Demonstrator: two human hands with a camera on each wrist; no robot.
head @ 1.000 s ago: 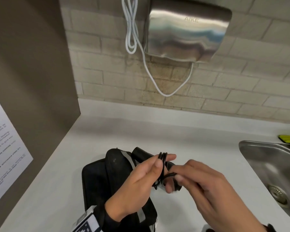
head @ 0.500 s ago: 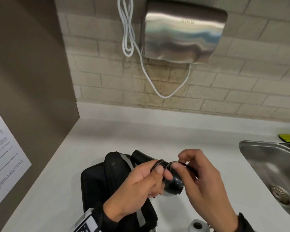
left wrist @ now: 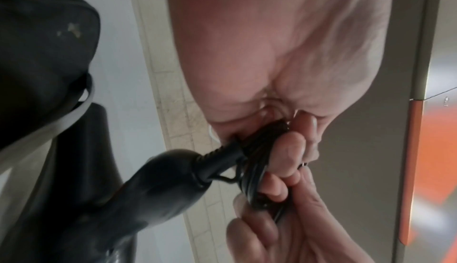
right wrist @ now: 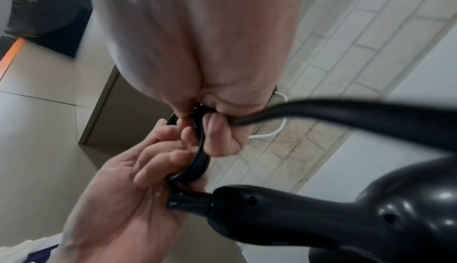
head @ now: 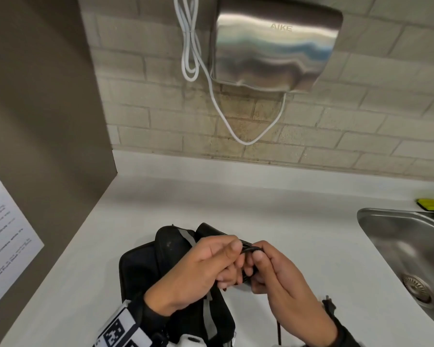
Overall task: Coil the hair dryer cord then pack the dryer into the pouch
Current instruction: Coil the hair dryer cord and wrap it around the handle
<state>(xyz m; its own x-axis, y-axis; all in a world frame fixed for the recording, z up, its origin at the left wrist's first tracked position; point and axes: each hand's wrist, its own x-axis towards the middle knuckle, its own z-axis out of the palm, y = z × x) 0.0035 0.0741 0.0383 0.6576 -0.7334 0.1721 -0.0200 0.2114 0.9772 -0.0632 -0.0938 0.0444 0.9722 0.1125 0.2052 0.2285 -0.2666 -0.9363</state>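
Note:
The black hair dryer (right wrist: 321, 218) hangs low over the counter between my hands, its handle (left wrist: 148, 185) pointing at the coil. Several black cord (head: 251, 249) loops are bunched at the handle's end. My left hand (head: 211, 266) grips the coil (left wrist: 257, 149), its fingers curled through the loops. My right hand (head: 273, 276) pinches the same coil (right wrist: 200, 149) from the other side, and a free strand (right wrist: 346, 114) runs out of it. The plug (head: 328, 304) lies on the counter beside my right wrist. Under my left forearm lies the black pouch (head: 140, 266).
A steel sink (head: 386, 236) is set into the white counter (head: 261, 201) at the right, with a yellow-green sponge (head: 432, 204) behind it. A steel hand dryer (head: 273, 43) and its white cable (head: 191, 46) hang on the tile wall. A brown partition (head: 40, 121) closes the left side.
My right hand led a cord loop up and over, then came back down onto the coil. Both hands now meet tightly at the coil, and the plug end has come into view.

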